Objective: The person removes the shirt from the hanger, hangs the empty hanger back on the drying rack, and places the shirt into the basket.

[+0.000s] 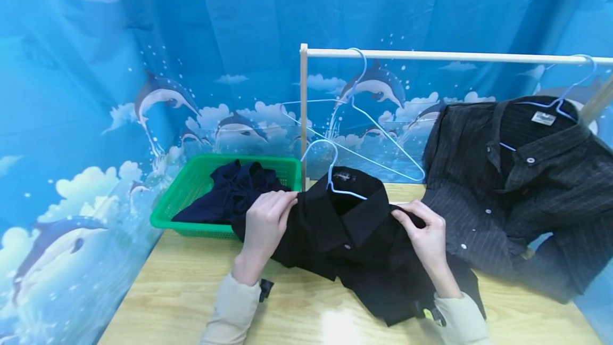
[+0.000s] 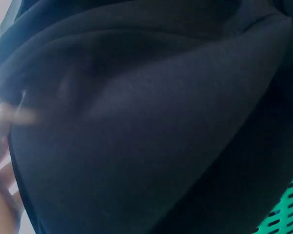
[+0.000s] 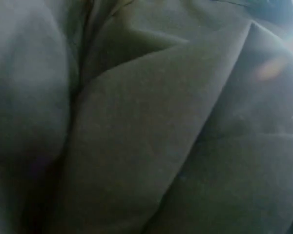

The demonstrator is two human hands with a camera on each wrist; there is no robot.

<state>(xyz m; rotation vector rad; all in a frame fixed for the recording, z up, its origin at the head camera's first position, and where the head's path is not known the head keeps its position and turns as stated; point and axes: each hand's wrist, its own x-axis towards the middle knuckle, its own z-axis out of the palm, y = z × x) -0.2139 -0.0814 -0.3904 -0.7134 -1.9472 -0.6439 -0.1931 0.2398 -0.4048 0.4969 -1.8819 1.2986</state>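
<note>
Left hand point(image 1: 269, 214) at the collar's point(image 1: 366, 225) nine o'clock, right hand point(image 1: 426, 230) at three, both pinching black shirt point(image 1: 369, 262); uneven tugging could probably slip the blue hanger point(image 1: 330, 175) out.

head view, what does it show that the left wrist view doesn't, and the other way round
Only the head view shows the wooden rail, bare hanger, striped shirt and right hand. Only the left wrist view shows the black shirt filling most of the frame; it adds no new object. Both show that shirt, the green basket and the left hand.
</note>
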